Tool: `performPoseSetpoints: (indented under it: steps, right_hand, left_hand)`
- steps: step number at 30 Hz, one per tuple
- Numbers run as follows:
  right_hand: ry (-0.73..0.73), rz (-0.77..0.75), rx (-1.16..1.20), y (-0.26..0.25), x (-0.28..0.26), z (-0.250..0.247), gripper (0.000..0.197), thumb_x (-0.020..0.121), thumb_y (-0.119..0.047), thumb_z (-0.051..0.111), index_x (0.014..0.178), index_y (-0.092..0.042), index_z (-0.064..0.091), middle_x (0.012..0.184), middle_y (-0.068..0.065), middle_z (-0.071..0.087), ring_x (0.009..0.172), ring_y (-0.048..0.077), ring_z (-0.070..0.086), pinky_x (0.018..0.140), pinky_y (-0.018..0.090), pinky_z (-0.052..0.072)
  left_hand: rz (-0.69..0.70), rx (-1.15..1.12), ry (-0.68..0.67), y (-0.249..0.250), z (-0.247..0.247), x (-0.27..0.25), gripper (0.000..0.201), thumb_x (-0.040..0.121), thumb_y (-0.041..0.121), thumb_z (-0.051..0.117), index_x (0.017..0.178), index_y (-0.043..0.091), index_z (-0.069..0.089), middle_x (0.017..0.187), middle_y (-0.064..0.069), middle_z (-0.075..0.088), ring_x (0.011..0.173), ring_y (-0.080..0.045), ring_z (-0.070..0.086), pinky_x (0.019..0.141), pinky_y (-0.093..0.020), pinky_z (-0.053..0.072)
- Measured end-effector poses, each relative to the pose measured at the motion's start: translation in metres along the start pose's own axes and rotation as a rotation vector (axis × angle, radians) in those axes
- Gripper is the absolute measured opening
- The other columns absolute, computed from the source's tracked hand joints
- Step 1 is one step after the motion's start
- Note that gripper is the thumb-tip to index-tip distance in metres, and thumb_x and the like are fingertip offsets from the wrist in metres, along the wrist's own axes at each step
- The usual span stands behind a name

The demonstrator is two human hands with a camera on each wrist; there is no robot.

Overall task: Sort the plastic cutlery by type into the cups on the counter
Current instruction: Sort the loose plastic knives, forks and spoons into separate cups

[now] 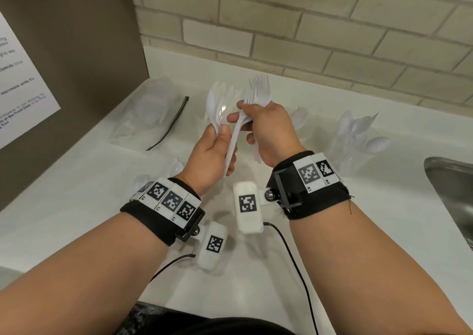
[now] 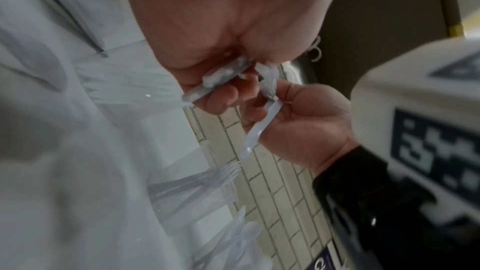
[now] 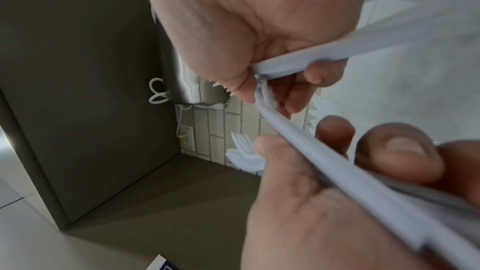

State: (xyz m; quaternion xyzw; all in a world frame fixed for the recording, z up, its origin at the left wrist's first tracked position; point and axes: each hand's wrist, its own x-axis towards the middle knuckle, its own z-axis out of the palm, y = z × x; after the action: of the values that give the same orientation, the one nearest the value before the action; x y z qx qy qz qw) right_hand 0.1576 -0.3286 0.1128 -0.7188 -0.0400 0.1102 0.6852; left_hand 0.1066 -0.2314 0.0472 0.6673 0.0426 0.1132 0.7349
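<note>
Both hands are raised over the white counter (image 1: 76, 194). My left hand (image 1: 216, 153) grips a bunch of white plastic cutlery (image 1: 213, 109) by the handles; in the right wrist view fork tines (image 3: 244, 155) show past its fingers. My right hand (image 1: 267, 127) holds a bundle of white forks (image 1: 258, 89), tines up. Its thumb and forefinger pinch one long handle (image 1: 231, 147) that runs down across the left palm. Behind the right hand stands a clear cup with forks (image 1: 299, 118). Further right is a clear cup with spoons (image 1: 358, 135).
A clear plastic bag (image 1: 146, 114) with a black zip strip lies at the back left. Loose white spoons (image 1: 176, 167) lie near my left wrist. A steel sink (image 1: 450, 188) is at the right. A brown panel stands left, a tiled wall behind.
</note>
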Motion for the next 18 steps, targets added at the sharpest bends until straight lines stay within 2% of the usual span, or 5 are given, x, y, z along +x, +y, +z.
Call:
performPoseSetpoints:
  steps: [4, 7, 10, 13, 18]
  right_hand:
    - [0.029, 0.001, 0.187, -0.005, -0.002, -0.001, 0.018, 0.1, -0.016, 0.044, 0.115, -0.008, 0.05, 0.076, 0.005, 0.055, 0.056, 0.024, 0.062, 0.058, 0.036, 0.054]
    - [0.062, -0.016, 0.153, -0.008, -0.002, -0.005, 0.017, 0.098, -0.02, 0.046, 0.114, -0.015, 0.051, 0.074, 0.003, 0.047, 0.043, 0.017, 0.047, 0.048, 0.03, 0.049]
    - [0.06, -0.05, 0.044, -0.005, 0.0, -0.007, 0.015, 0.09, -0.025, 0.063, 0.098, -0.016, 0.055, 0.068, 0.002, 0.046, 0.04, 0.013, 0.035, 0.041, 0.023, 0.033]
    - [0.027, -0.044, -0.015, 0.002, 0.001, -0.008, 0.023, 0.076, -0.016, 0.079, 0.088, -0.01, 0.06, 0.064, -0.001, 0.053, 0.036, 0.009, 0.038, 0.04, 0.022, 0.029]
    - [-0.052, -0.032, -0.059, 0.013, 0.0, -0.006, 0.022, 0.082, -0.01, 0.074, 0.065, -0.01, 0.059, 0.046, -0.003, 0.055, 0.041, 0.014, 0.047, 0.038, 0.021, 0.031]
  left_hand:
    - [-0.02, -0.066, -0.041, -0.003, -0.004, 0.003, 0.034, 0.105, 0.028, 0.029, 0.093, 0.004, 0.049, 0.073, -0.014, 0.051, 0.053, -0.02, 0.049, 0.054, -0.032, 0.044]
    - [-0.04, -0.09, -0.069, -0.004, -0.006, 0.003, 0.036, 0.105, 0.028, 0.027, 0.09, 0.01, 0.055, 0.074, -0.004, 0.051, 0.056, -0.019, 0.049, 0.057, -0.033, 0.045]
    - [-0.058, -0.101, -0.069, -0.003, -0.007, 0.003, 0.039, 0.105, 0.031, 0.028, 0.095, 0.013, 0.06, 0.067, -0.001, 0.047, 0.053, -0.016, 0.047, 0.056, -0.032, 0.043]
    - [-0.061, -0.067, -0.06, 0.0, -0.008, 0.002, 0.04, 0.104, 0.032, 0.03, 0.097, 0.011, 0.063, 0.063, -0.001, 0.052, 0.052, -0.018, 0.046, 0.052, -0.028, 0.041]
    - [-0.066, -0.009, -0.095, 0.002, -0.006, -0.001, 0.041, 0.103, 0.032, 0.032, 0.092, 0.007, 0.063, 0.063, -0.002, 0.061, 0.049, -0.017, 0.054, 0.052, -0.028, 0.046]
